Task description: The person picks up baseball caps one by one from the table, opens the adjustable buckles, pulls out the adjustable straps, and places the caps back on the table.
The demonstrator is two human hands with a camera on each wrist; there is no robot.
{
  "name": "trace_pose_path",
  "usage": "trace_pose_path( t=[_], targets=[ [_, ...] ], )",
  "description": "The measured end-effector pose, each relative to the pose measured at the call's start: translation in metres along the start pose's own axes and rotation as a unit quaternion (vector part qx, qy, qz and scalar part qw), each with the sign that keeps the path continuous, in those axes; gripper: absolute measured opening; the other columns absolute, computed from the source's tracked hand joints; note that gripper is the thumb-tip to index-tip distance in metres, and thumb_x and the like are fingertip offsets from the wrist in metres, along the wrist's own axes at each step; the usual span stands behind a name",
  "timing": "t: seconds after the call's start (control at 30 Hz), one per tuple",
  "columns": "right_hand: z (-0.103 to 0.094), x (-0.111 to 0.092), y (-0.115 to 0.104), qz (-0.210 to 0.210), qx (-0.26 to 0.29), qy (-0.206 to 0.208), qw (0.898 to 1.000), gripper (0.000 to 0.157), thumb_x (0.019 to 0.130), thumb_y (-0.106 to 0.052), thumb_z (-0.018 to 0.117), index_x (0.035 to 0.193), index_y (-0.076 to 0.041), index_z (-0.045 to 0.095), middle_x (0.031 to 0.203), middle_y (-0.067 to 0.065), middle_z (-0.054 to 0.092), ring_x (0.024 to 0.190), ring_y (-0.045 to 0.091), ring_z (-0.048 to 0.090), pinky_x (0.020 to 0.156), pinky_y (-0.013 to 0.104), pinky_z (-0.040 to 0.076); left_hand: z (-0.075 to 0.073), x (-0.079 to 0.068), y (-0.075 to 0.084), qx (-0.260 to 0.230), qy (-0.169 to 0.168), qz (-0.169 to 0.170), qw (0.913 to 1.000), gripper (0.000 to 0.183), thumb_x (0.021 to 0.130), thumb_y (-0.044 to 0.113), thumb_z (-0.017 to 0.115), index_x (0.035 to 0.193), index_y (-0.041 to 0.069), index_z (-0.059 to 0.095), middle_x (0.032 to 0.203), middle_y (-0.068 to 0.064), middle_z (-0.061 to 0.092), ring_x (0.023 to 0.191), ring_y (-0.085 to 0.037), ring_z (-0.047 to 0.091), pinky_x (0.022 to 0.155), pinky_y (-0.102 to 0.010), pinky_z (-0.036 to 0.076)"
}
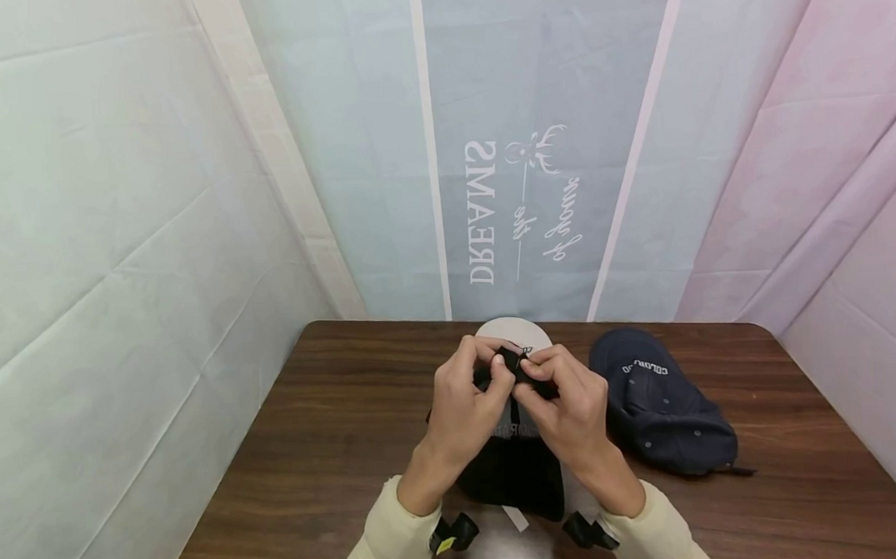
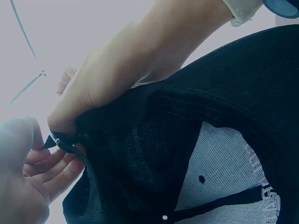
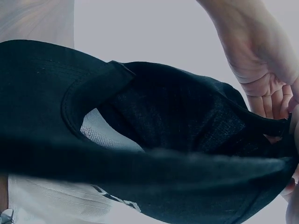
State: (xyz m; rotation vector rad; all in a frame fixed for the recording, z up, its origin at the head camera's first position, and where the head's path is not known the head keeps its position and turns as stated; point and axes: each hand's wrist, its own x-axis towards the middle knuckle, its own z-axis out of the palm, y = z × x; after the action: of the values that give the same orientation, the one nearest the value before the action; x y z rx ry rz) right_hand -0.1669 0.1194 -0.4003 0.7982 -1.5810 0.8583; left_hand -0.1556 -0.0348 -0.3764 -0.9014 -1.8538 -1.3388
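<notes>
1. Plainly, both hands are occupied at the same spot: the left hand [image 1: 461,396] and the right hand [image 1: 573,399] each pinch the narrow back strap [image 1: 512,362] between thumb and fingers, nearly meeting over it. Because the fingertips cover most of the fastening, I can't fairly say whether its two ends are joined.
2. That strap belongs to the black cap [image 1: 512,477], which is between the forearms, brim towards the person and its hollow inside facing up. Holding it this way probably brings the strap up where the eyes can follow the fingers, and a pinch from each side should let one end be worked against the other.
3. Inside the crown, the left wrist view shows pale mesh backing [image 2: 219,163] crossed by a dark seam tape.
4. Just beyond the hands lies a pale cap [image 1: 512,331], partly hidden by them and by the black one.
5. Beside the right hand, a navy cap [image 1: 644,404] rests on the wooden table [image 1: 313,452], its lettering upward, leaving little room on that side.
6. Nearer the person, a white strip [image 1: 515,518] peeks out below the black brim.
</notes>
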Motion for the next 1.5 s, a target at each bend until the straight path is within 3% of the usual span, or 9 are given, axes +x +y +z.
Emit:
trace_pose_path(
  t=[0.33, 0.53, 0.63, 0.7, 0.8, 0.93, 1.13, 1.33, 1.5],
  targets=[
    [0.002, -0.001, 0.001, -0.006, 0.006, 0.008, 1.0, 0.037, 0.105, -0.02, 0.067, 0.076, 0.001, 0.058, 0.081, 0.014, 0.068, 0.055, 0.018, 0.062, 0.052, 0.025, 0.053, 0.001, 0.001, 0.001, -0.009, -0.004, -0.016, 0.9998, 0.016, 0.098, -0.01, 0.053, 0.09, 0.003, 0.049, 0.107, -0.018, 0.075, 0.095, -0.027, 0.079, 0.079, -0.025, 0.064],
    [0.003, -0.001, 0.001, -0.01, 0.007, 0.011, 1.0, 0.037, 0.106, -0.02, 0.067, 0.077, 0.002, 0.058, 0.081, 0.016, 0.069, 0.057, 0.022, 0.065, 0.053, 0.026, 0.054, 0.002, 0.001, 0.001, -0.013, -0.002, -0.007, 0.9999, 0.018, 0.097, -0.011, 0.052, 0.089, 0.004, 0.047, 0.106, -0.018, 0.074, 0.096, -0.026, 0.078, 0.076, -0.024, 0.063],
    [0.003, -0.001, 0.001, -0.01, 0.012, 0.014, 1.0, 0.037, 0.106, -0.019, 0.067, 0.077, 0.002, 0.058, 0.081, 0.017, 0.068, 0.056, 0.021, 0.064, 0.051, 0.025, 0.053, 0.002, 0.002, -0.001, -0.014, 0.005, 0.0, 0.9999, 0.019, 0.095, -0.013, 0.052, 0.087, 0.004, 0.047, 0.104, -0.017, 0.075, 0.091, -0.023, 0.078, 0.068, -0.021, 0.06],
    [0.002, 0.0, 0.002, 0.001, 0.021, 0.02, 1.0, 0.037, 0.105, -0.019, 0.067, 0.077, 0.003, 0.057, 0.08, 0.017, 0.069, 0.056, 0.022, 0.064, 0.051, 0.025, 0.051, 0.001, 0.002, -0.002, -0.019, 0.015, -0.007, 0.9997, 0.021, 0.093, -0.014, 0.05, 0.087, 0.005, 0.045, 0.104, -0.015, 0.076, 0.076, -0.018, 0.074, 0.059, -0.017, 0.054],
    [-0.002, 0.001, 0.004, 0.021, 0.034, 0.027, 0.999, 0.038, 0.104, -0.02, 0.069, 0.078, 0.004, 0.057, 0.079, 0.018, 0.069, 0.056, 0.022, 0.063, 0.052, 0.023, 0.05, -0.003, 0.004, -0.001, -0.03, 0.019, -0.027, 0.999, 0.021, 0.095, -0.013, 0.049, 0.087, 0.006, 0.044, 0.105, -0.014, 0.077, 0.071, -0.016, 0.073, 0.054, -0.017, 0.047],
    [-0.005, 0.002, 0.007, 0.037, 0.043, 0.023, 0.998, 0.034, 0.103, -0.018, 0.069, 0.08, 0.005, 0.059, 0.08, 0.018, 0.069, 0.056, 0.02, 0.061, 0.052, 0.022, 0.048, -0.006, 0.005, 0.0, -0.041, 0.007, -0.046, 0.9981, 0.015, 0.103, -0.006, 0.049, 0.092, 0.005, 0.048, 0.109, -0.016, 0.076, 0.092, -0.024, 0.079, 0.064, -0.024, 0.057],
    [-0.008, 0.002, 0.008, 0.069, 0.043, -0.002, 0.997, 0.006, 0.087, 0.001, 0.067, 0.09, 0.006, 0.065, 0.087, 0.017, 0.07, 0.053, 0.011, 0.056, 0.05, 0.019, 0.045, -0.007, 0.004, -0.004, -0.048, 0.006, -0.039, 0.998, 0.006, 0.108, -0.001, 0.052, 0.107, 0.0, 0.057, 0.112, -0.018, 0.076, 0.095, -0.026, 0.078, 0.084, -0.033, 0.065],
    [-0.01, 0.002, 0.007, 0.087, 0.045, -0.021, 0.995, 0.014, 0.086, 0.003, 0.068, 0.1, 0.004, 0.069, 0.084, 0.011, 0.066, 0.052, 0.007, 0.047, 0.048, 0.019, 0.038, -0.009, 0.004, -0.004, -0.053, 0.007, -0.041, 0.9977, 0.009, 0.109, 0.001, 0.054, 0.115, -0.001, 0.06, 0.114, -0.018, 0.076, 0.097, -0.026, 0.078, 0.088, -0.032, 0.064],
    [-0.01, 0.003, 0.008, 0.063, 0.027, -0.034, 0.997, 0.02, 0.084, 0.002, 0.07, 0.103, 0.0, 0.073, 0.081, 0.005, 0.061, 0.053, 0.007, 0.045, 0.049, 0.019, 0.037, -0.011, 0.003, -0.004, -0.041, 0.007, -0.037, 0.9985, 0.01, 0.108, 0.001, 0.056, 0.116, -0.001, 0.061, 0.116, -0.017, 0.074, 0.101, -0.026, 0.076, 0.091, -0.032, 0.063]
  ],
)
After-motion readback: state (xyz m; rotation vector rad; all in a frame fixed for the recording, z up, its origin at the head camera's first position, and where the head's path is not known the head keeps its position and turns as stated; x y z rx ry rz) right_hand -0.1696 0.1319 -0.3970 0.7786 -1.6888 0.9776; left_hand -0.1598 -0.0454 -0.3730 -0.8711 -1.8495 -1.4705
